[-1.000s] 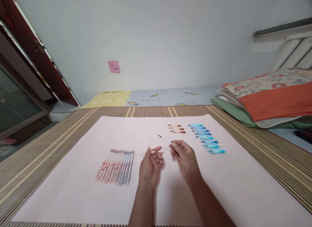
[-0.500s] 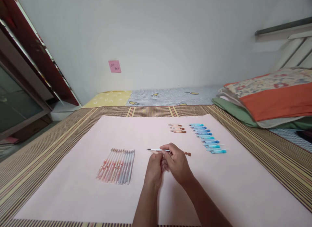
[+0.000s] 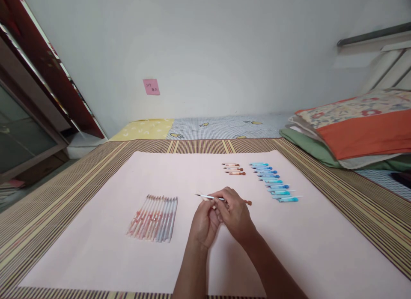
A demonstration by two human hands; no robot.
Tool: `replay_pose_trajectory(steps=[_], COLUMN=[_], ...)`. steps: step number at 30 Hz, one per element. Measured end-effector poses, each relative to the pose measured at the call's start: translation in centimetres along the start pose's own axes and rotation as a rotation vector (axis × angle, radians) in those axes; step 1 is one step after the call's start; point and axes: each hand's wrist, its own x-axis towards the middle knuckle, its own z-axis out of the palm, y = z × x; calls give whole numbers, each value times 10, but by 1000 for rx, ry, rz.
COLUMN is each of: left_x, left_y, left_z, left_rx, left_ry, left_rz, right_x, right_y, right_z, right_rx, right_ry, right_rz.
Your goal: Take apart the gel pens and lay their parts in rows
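A thin white pen with a dark pointed tip is held over the pale sheet, its tip pointing left. My right hand grips it from above between thumb and fingers. Just below, my left hand has its fingertips closed at the pen's barrel, palm turned partly up. A brown end shows beyond my right hand; I cannot tell whether it belongs to the held pen. Left of my hands lies a row of slim pens with pink, red and grey-blue patterns.
Several short brown-ended pens lie at the sheet's back right, beside a slanting column of blue-ended pens. The pale sheet covers a striped mat. Folded bedding is stacked on the right; a pink note is on the wall.
My left hand has turned, showing more of its palm, and its fingers have loosened a little. The pen's tip has shifted slightly right and up.
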Motion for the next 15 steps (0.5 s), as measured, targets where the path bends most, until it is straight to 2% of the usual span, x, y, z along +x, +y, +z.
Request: replay_pose_trajectory(steps=[6,9,11,15], left_x=[3,6,8,9], left_y=[-4,-4,-3,-3], left_z=[-3,-9,-12,-11], left_rx=[-88,-69,-23,78], left_ry=[38,88,149,183], left_rz=[-72,-95,-67,89], right_x=[0,1,1,0], right_y=[4,8,13,30], right_z=[2,3,6,25], right_rx=[-7,132,336,1012], right_ry=[35,123,205,331], right_rz=[26,150,315,676])
